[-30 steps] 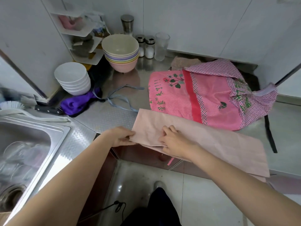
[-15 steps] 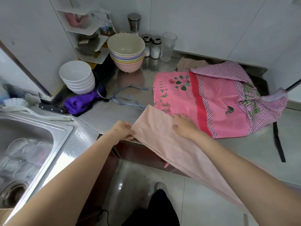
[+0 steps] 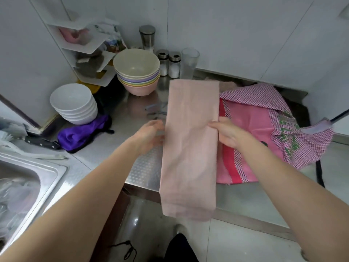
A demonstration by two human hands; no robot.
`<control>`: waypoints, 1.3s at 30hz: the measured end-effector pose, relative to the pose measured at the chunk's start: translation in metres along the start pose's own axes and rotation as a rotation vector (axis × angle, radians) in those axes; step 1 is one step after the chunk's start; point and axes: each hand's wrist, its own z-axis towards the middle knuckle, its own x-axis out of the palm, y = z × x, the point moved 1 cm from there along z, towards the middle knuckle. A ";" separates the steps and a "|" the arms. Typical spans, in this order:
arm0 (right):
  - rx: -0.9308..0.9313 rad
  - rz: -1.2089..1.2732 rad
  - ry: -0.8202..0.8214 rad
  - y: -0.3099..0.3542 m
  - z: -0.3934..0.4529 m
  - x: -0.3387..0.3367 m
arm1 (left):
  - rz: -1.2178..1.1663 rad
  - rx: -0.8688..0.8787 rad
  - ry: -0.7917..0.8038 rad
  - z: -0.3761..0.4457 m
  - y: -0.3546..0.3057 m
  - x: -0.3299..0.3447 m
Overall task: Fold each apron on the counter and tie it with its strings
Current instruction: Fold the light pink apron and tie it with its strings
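Right hand (image 3: 227, 133): fingers closed on the right long edge of the pale pink apron (image 3: 189, 148), thumb lying on the front face. Left hand (image 3: 150, 134): fingers at the left long edge of the same apron; the hand is motion-blurred, so whether it grips the cloth cannot be told.

The pale pink apron is folded into a long narrow strip. It is held lengthwise, far end toward the wall, near end hanging past the front edge of the steel surface (image 3: 143, 167) above the floor. The middle section is supported between the two hands.

The strip overlaps the left part of the pink patterned apron (image 3: 264, 129), which lies spread on the surface to its right, with a checked border and a dark strap trailing off at the right.

Left of the strip, on the surface: thin blue strings (image 3: 155, 110), a purple cloth (image 3: 81, 134), a stack of white bowls (image 3: 74, 104) and a stack of coloured bowls (image 3: 137, 71). Behind the strip, by the wall: two shakers (image 3: 168, 63) and a clear glass (image 3: 189, 62). The sink (image 3: 28, 178) occupies the far left
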 end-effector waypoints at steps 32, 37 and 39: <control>-0.473 -1.282 -0.197 -0.088 -0.037 -0.036 | 0.620 0.042 -0.002 0.043 0.051 0.053; -0.369 -1.088 -0.317 -0.102 -0.061 -0.039 | 0.535 0.050 -0.032 0.022 0.066 0.046; -0.248 -0.893 -0.408 -0.113 -0.066 -0.040 | 0.480 -0.024 -0.038 0.013 0.073 0.043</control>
